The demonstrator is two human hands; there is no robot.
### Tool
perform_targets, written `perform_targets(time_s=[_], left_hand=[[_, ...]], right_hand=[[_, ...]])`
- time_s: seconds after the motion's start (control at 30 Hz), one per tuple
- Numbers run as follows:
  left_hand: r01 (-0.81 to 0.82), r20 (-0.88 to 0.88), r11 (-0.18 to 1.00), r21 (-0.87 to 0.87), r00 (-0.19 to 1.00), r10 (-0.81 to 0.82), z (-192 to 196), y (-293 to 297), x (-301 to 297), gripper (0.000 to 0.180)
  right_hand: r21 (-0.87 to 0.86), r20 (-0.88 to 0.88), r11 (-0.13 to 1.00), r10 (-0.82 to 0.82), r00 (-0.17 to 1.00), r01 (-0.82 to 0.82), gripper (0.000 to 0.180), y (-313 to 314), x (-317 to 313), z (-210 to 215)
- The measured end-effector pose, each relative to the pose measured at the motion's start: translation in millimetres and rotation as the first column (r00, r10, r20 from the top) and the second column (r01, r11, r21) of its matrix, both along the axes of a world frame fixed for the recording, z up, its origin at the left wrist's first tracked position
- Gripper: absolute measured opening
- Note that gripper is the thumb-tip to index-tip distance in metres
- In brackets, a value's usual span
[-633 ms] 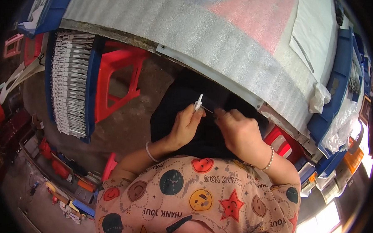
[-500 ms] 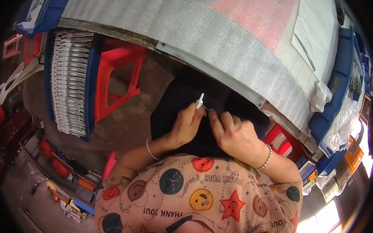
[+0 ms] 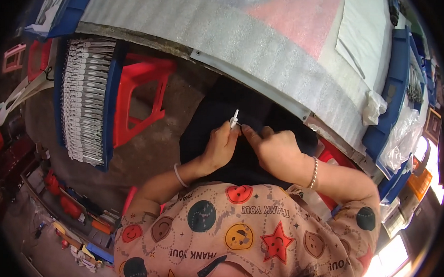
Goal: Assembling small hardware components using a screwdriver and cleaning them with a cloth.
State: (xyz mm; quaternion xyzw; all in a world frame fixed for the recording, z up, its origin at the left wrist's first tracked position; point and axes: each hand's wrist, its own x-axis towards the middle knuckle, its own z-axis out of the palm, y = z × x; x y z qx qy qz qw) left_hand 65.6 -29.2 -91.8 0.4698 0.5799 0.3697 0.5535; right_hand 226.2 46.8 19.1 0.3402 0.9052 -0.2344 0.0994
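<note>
Pinching a small white part [image 3: 233,119] over the lap, the left hand [image 3: 220,147] grips it by its lower end; the right hand [image 3: 276,152], fingers curled, touches its base. Blue tray [image 3: 112,109] at left holds rows of white pieces [image 3: 83,107], seemingly finished; this part looks unfinished.

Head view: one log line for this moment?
left hand: holds small white part | right hand: fingers at part | over dark lap | blue tray of white parts at left

Small white plastic piece [image 3: 233,119], smooth — glossy red plastic stool [image 3: 139,98], textured silvery foam sheet [image 3: 221,32].
</note>
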Motion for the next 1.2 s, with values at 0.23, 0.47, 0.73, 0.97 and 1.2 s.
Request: perform_targets(time_s=[0.23,0.47,0.73,0.97,1.2], left_hand=[[0.08,-0.111,0.994,0.071,0.991,-0.072,13.3,12.9,-2.0,0.015],[0.021,0.003,1.0,-0.024,1.0,-0.021,11.1,7.8,-1.2,0.014],[0.075,-0.102,0.988,0.137,0.993,-0.061,7.3,15.0,-1.0,0.01],[0.154,0.485,0.861,-0.486,0.866,0.119,46.9,8.2,-27.0,0.024],[0.389,0.839,0.818,-0.423,0.511,0.19,107.7,27.2,-35.4,0.044]], right_hand=[[-0.315,-0.136,0.902,-0.351,0.927,0.295,0.033,5.8,2.6,0.4],[-0.155,0.098,0.988,-0.01,0.995,0.025,0.042,14.5,-9.1,8.7],[-0.465,-0.104,0.741,-0.589,0.802,0.485,0.025,0.9,8.2,-11.0],[-0.184,-0.204,0.902,-0.424,0.883,0.391,0.028,-21.8,42.4,31.6],[0.596,-0.22,0.447,-0.708,0.671,0.667,0.032,37.5,117.9,74.4]])
